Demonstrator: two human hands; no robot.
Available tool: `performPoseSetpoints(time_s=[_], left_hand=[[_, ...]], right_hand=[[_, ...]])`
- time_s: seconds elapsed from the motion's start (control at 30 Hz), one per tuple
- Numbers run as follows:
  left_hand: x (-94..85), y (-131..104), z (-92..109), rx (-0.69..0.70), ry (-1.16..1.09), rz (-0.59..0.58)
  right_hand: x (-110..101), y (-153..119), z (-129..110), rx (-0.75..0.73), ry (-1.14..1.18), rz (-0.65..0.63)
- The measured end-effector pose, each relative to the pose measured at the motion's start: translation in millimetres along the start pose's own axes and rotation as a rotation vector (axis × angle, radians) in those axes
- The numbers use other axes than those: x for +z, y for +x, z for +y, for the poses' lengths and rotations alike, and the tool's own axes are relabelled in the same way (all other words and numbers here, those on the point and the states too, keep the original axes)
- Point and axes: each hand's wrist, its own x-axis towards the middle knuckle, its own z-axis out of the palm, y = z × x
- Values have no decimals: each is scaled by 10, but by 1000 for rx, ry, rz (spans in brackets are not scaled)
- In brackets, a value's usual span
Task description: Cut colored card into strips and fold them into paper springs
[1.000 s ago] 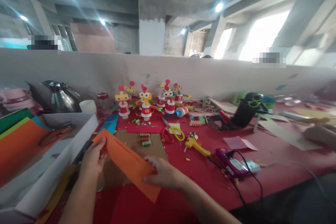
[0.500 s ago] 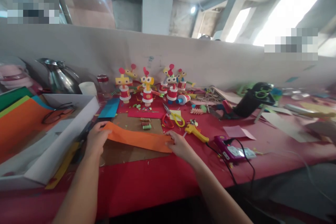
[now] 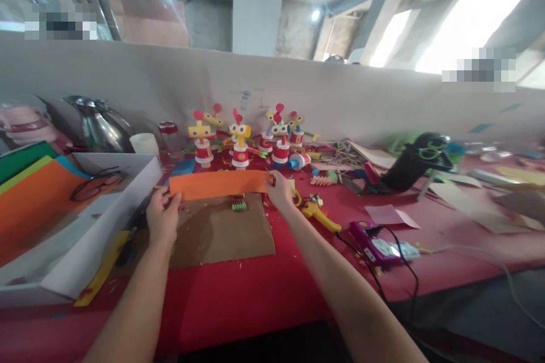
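Stretched between my two hands is a strip of orange paper (image 3: pixel 221 184), raised above the work area. My left hand (image 3: pixel 164 212) pinches its left end, and my right hand (image 3: pixel 279 191) grips the right end. Beneath it lies a brown cardboard sheet (image 3: pixel 221 232). A small folded paper spring (image 3: pixel 239 206) rests near that sheet's far edge, partly covered by the strip. Just right of my right hand, scissors (image 3: pixel 297 197) with a yellow handle are mostly hidden. Behind the strip stand several paper-cup robot figures (image 3: pixel 240 153) with red antennae; one cup (image 3: pixel 301 161) lies on its side.
At left, a white box (image 3: pixel 97 221) holds coloured paper and glasses (image 3: pixel 96 183). A yellow glue gun (image 3: pixel 321 216) and a purple power strip (image 3: pixel 378 247) with cables lie right. Farther back are a steel jug (image 3: pixel 100 127), a jar (image 3: pixel 169 139) and a black holder (image 3: pixel 409 164).
Both hands have lifted the orange strip and moved it away from me, toward the figures. More cardboard now shows, while the scissors and blue paper are more covered.
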Motion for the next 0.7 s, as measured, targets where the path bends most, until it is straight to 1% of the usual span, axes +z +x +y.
performPoseSetpoints(time_s=[0.1, 0.17, 0.27, 0.33, 0.4, 0.5, 0.57, 0.63, 0.7], left_hand=[[16, 5, -38, 74, -27, -34], [18, -5, -44, 34, -54, -30], [18, -19, -33, -6, -100, 31], [18, -27, -6, 9, -139, 61], [15, -37, 44, 60, -194, 68], [-18, -56, 153, 113, -303, 54], [-63, -64, 218, 109, -366, 44], [-118, -67, 250, 107, -359, 82], [-169, -83, 254, 123, -205, 183]], right_hand=[[148, 95, -22, -13, 0, -5], [206, 116, -21, -9, 1, -3], [198, 117, -7, 7, 3, 25], [130, 96, -5, 6, 20, 57], [25, 44, -16, -30, 71, 115], [-162, -129, -22, -168, 190, 229], [-277, -309, 13, -272, 237, 266], [-361, -517, 91, -381, 265, 249], [-401, -713, 195, -465, 312, 199]])
